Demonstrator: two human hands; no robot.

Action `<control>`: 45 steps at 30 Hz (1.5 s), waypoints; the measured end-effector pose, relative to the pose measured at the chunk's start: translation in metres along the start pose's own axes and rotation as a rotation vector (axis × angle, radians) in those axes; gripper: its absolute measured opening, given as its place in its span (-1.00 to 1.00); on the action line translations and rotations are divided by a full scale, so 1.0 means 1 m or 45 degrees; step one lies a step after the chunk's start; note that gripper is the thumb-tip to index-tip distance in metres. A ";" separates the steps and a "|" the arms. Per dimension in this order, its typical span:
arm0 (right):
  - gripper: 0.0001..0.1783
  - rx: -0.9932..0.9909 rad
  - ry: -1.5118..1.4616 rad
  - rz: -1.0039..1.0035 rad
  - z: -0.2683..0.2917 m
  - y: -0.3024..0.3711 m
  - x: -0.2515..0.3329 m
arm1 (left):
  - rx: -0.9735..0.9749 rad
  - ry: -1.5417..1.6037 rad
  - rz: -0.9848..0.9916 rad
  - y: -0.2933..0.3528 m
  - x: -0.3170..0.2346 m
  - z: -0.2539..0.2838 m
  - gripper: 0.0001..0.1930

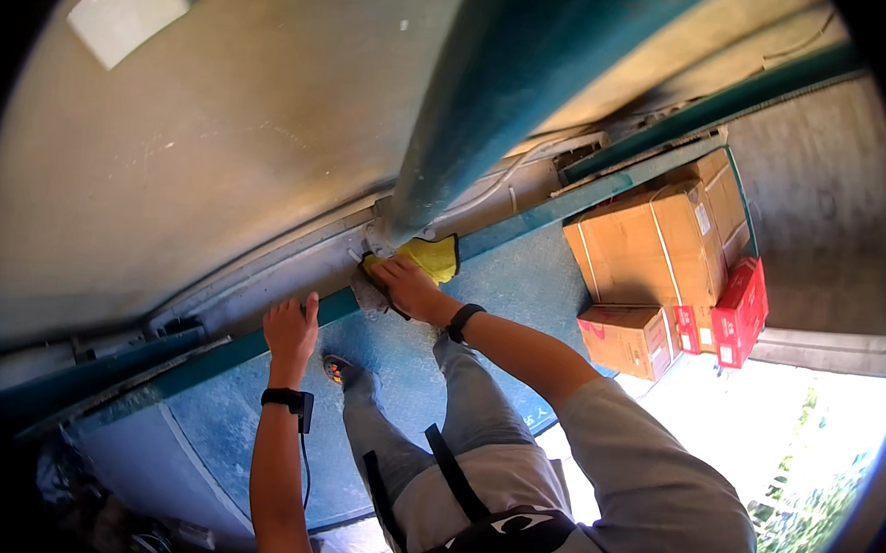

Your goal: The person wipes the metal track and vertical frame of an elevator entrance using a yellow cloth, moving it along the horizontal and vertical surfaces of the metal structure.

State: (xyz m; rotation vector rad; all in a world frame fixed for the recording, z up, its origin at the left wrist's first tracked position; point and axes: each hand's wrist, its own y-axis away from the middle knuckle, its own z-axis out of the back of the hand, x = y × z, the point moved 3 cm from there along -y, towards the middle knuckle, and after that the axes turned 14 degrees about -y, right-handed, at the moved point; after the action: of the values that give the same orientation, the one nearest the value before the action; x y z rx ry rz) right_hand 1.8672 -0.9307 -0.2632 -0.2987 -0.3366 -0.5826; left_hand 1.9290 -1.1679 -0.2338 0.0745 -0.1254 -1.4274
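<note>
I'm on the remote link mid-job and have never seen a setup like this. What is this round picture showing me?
There's no machine here, just a person's bare hands. The single view comes from the left of two fisheye cameras worn on the head, looking down, so straight edges bend near the rim; picture left is the person's left. The right hand holds a yellow cloth with dark edging at the foot of a teal pipe. The left hand is empty, fingers spread. The person stands on a blue floor, with cardboard boxes stacked to the right.
</note>
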 end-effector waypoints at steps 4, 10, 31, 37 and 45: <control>-0.63 0.040 -0.050 -0.068 0.005 -0.002 0.008 | 0.054 -0.027 -0.048 0.001 0.006 -0.015 -0.45; -0.64 -0.137 -0.211 -0.020 0.039 0.031 -0.024 | 0.302 -0.020 -0.112 -0.005 -0.003 -0.002 -0.43; -0.46 -0.348 0.547 -1.360 0.283 0.321 -0.502 | -0.355 0.049 -0.088 -0.035 -0.162 0.002 -0.41; -0.69 -0.297 0.712 -1.120 0.261 0.311 -0.464 | -0.335 -0.002 -0.118 -0.038 -0.157 -0.006 -0.45; -0.62 -0.199 0.060 -0.912 0.128 0.127 -0.159 | -0.171 0.238 -0.172 -0.016 -0.136 -0.001 -0.60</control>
State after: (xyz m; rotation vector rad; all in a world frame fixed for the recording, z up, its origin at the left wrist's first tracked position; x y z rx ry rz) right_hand 1.7879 -0.7062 -0.2323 -0.3119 -0.3508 -1.3225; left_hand 1.8947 -1.0357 -0.2421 0.1067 0.1320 -1.5526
